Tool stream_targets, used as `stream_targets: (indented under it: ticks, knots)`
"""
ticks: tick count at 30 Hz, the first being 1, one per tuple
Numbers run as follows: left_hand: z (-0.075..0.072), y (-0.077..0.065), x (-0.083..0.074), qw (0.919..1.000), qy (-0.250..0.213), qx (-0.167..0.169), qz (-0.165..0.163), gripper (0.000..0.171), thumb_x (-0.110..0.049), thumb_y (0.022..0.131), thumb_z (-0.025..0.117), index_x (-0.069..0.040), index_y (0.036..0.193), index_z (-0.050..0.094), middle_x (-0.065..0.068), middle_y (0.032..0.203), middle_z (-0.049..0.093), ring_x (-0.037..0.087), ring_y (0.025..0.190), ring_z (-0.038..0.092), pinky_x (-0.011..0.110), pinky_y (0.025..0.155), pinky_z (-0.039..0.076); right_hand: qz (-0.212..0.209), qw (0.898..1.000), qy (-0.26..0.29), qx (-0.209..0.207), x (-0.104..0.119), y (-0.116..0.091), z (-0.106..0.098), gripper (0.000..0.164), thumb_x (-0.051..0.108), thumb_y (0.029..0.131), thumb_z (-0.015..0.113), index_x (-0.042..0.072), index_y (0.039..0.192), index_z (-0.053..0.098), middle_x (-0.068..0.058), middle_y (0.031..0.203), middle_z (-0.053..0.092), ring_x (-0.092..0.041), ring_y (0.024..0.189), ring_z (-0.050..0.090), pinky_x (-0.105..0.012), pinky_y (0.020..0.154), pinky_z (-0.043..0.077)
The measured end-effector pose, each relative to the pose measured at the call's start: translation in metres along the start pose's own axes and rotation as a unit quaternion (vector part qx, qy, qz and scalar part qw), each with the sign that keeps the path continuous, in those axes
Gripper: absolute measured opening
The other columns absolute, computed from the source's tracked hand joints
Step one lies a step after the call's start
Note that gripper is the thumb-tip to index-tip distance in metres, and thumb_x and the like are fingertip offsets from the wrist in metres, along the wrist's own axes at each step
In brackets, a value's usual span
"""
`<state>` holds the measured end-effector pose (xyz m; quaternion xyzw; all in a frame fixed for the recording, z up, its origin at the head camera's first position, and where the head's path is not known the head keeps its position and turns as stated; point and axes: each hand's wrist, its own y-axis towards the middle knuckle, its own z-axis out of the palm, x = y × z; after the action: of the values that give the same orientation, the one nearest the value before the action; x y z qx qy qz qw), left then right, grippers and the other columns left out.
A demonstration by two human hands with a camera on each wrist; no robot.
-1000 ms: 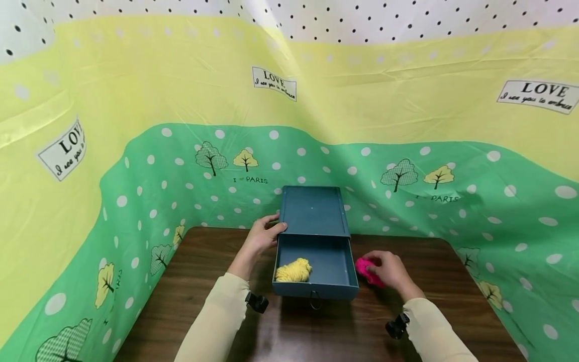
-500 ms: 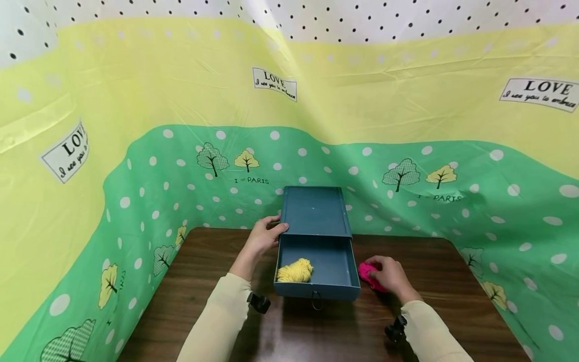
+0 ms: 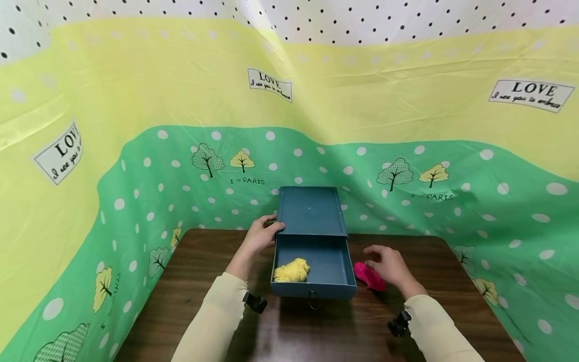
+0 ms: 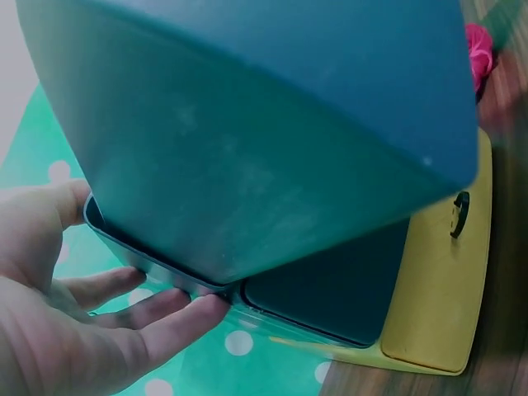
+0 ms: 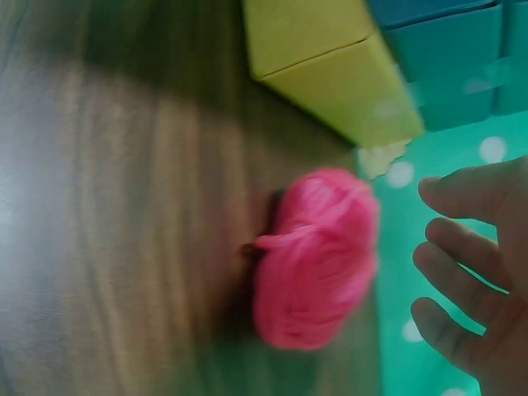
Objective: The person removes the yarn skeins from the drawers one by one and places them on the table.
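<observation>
In the head view, a blue drawer unit [image 3: 309,208] stands at the back of the table with its top drawer [image 3: 332,261] pulled out. A yellow yarn skein [image 3: 291,270] lies in that drawer's front left corner. My left hand [image 3: 260,235] touches the unit's left side, thumb at the top front edge; in the left wrist view its fairly straight fingers [image 4: 186,322] press along the casing's edge. Right of the drawer, a pink yarn skein [image 3: 370,276] lies on the table. My right hand [image 3: 389,264] hovers just beside it, fingers loosely spread and holding nothing.
Below the blue drawer, the left wrist view shows a yellow drawer [image 4: 437,297] with a black ring pull [image 4: 460,214]. A patterned green and yellow curtain [image 3: 434,166] hangs behind the dark wood table [image 3: 316,337].
My right hand has let go of the pink yarn skein and lifted slightly away; the skein now lies flat on the table. My left hand stays on the unit.
</observation>
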<state>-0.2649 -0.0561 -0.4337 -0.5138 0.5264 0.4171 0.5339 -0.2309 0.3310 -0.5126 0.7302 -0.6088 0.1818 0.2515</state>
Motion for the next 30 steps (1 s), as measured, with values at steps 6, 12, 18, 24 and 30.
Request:
stream_targets:
  ticks: [6,12,18,24,30]
  knots:
    - [-0.001,-0.001,-0.001,1.0000,0.007,-0.002,0.002,0.063,-0.032,0.100,0.066,-0.010,0.154,0.045,0.019,0.137,0.059,0.035,0.114,0.068,0.045,0.090,0.060,-0.037,0.999,-0.006,-0.023,0.018,0.004,-0.017,0.025,0.010,0.093,0.075,0.008,0.118,0.074,-0.014,0.120,0.073,-0.037,0.115,0.065,-0.059,0.096,0.053]
    - [-0.001,-0.001,-0.002,1.0000,0.002,-0.004,-0.001,0.062,-0.031,0.100,0.066,-0.009,0.154,0.045,0.019,0.135,0.060,0.033,0.110,0.070,0.044,0.088,0.061,-0.060,0.998,0.005,-0.036,0.041,0.002,-0.031,0.026,0.011,0.094,0.075,0.009,0.119,0.074,-0.013,0.120,0.073,-0.035,0.109,0.068,-0.054,0.089,0.057]
    - [-0.001,-0.001,-0.002,0.9999,-0.015,-0.003,-0.001,0.058,-0.027,0.101,0.064,-0.008,0.153,0.047,0.020,0.131,0.063,0.028,0.100,0.074,0.043,0.086,0.062,-0.084,0.995,0.003,-0.048,0.069,0.000,-0.041,0.026,0.015,0.094,0.075,0.011,0.120,0.074,-0.010,0.119,0.073,-0.032,0.108,0.068,-0.053,0.087,0.057]
    - [-0.001,-0.002,-0.002,0.9997,-0.025,-0.004,-0.003,0.055,-0.024,0.101,0.062,-0.009,0.152,0.048,0.020,0.125,0.066,0.030,0.099,0.075,0.044,0.086,0.062,-0.120,0.991,0.008,-0.061,0.100,-0.002,-0.046,0.023,0.015,0.092,0.077,0.014,0.115,0.075,-0.006,0.111,0.073,-0.024,0.095,0.070,-0.040,0.076,0.056]
    - [0.000,-0.003,0.000,0.9995,-0.030,-0.001,0.000,0.058,-0.024,0.100,0.061,-0.010,0.154,0.046,0.022,0.125,0.066,0.037,0.108,0.072,0.047,0.090,0.060,-0.149,0.987,0.024,-0.060,0.121,-0.004,-0.051,0.022,0.013,0.092,0.078,0.015,0.114,0.076,0.001,0.102,0.071,-0.012,0.081,0.068,-0.029,0.068,0.055]
